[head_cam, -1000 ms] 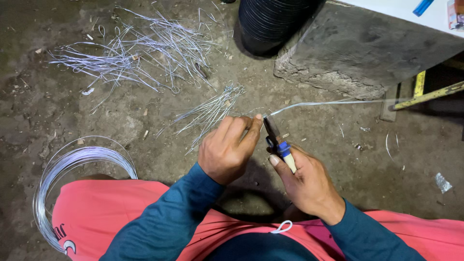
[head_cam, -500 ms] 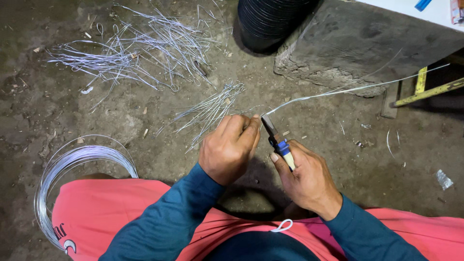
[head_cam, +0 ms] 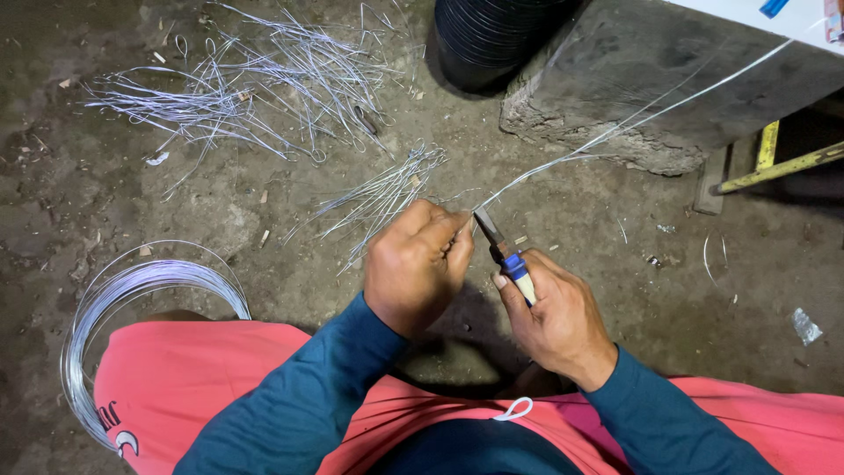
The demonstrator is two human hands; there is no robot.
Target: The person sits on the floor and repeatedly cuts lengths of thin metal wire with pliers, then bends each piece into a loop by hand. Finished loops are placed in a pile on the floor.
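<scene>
Right now my left hand (head_cam: 418, 264) pinches the long steel wire (head_cam: 615, 132) taut, its grip clamped, so my right hand (head_cam: 554, 317), fingers closed round the blue-handled pliers (head_cam: 503, 251), can meet it above the dirt floor (head_cam: 264, 229).

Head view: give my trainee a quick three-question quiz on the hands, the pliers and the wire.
1. True or false: the right hand holds the pliers.
2. Which hand pinches the long wire? A left hand, B right hand.
3. Where does the wire coil lie relative to the left arm?

Key: 1 true. 2 A. 3 On the ground to its left, beside the pink-clad leg.
</scene>
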